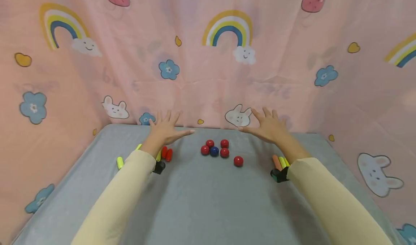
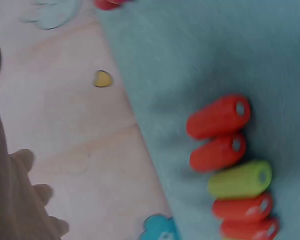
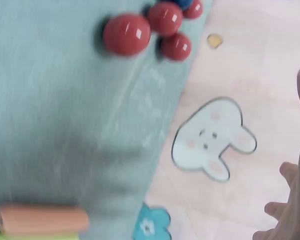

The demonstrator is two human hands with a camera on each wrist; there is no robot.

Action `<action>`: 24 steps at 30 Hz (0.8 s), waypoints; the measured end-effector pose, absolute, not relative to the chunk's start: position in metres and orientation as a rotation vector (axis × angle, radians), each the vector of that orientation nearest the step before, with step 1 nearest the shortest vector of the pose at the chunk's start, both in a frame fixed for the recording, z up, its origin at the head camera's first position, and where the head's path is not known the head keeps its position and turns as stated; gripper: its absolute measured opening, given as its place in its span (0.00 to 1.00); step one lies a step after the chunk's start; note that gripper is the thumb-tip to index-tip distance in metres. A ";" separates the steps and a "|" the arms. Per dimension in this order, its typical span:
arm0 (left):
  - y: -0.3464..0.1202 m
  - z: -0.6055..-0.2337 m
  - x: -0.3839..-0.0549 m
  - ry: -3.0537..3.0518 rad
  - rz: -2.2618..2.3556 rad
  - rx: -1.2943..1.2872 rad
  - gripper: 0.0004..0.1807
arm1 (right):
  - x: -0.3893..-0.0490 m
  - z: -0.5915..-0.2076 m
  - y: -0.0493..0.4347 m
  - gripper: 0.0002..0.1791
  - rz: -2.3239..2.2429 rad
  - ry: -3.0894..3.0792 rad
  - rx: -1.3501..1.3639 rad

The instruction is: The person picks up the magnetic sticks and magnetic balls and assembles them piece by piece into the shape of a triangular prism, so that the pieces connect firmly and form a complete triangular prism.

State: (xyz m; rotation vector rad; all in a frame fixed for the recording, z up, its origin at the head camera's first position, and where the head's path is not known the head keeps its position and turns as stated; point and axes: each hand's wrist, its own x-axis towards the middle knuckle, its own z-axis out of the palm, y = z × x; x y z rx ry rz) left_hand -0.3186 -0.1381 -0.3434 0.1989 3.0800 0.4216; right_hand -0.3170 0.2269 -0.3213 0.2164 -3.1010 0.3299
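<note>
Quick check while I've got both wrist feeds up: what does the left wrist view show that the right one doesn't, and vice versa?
Only the left wrist view: the left hand and a row of red cylinders.

Only the right wrist view: the right hand, a partly cropped blue ball and an orange cylinder.

Both: yellow-green cylinder color, grey-blue tabletop, pink curtain, a yellow print and a blue flower print. Red balls are clear on the right; the left has just a blurred red edge, probably one.
</note>
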 end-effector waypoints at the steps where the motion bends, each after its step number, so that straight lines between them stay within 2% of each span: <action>1: -0.142 -0.347 -0.317 3.079 0.473 0.200 0.57 | -0.315 -0.324 0.225 0.57 0.368 -3.085 0.215; 3: -0.150 -0.355 -0.312 3.090 0.553 0.203 0.52 | -0.312 -0.332 0.219 0.55 0.496 -3.043 0.205; 10: -0.171 -0.386 -0.291 3.199 0.743 0.127 0.25 | -0.296 -0.368 0.184 0.45 1.186 -2.847 0.079; 15: -0.160 -0.400 -0.277 3.123 0.898 -0.042 0.22 | -0.284 -0.396 0.180 0.38 1.342 -2.752 0.012; 19: -0.150 -0.404 -0.273 3.114 0.850 -0.109 0.21 | -0.279 -0.417 0.187 0.33 1.356 -2.716 -0.011; 24: -0.153 -0.407 -0.269 3.143 0.777 -0.217 0.20 | -0.280 -0.439 0.196 0.32 1.221 -2.787 0.215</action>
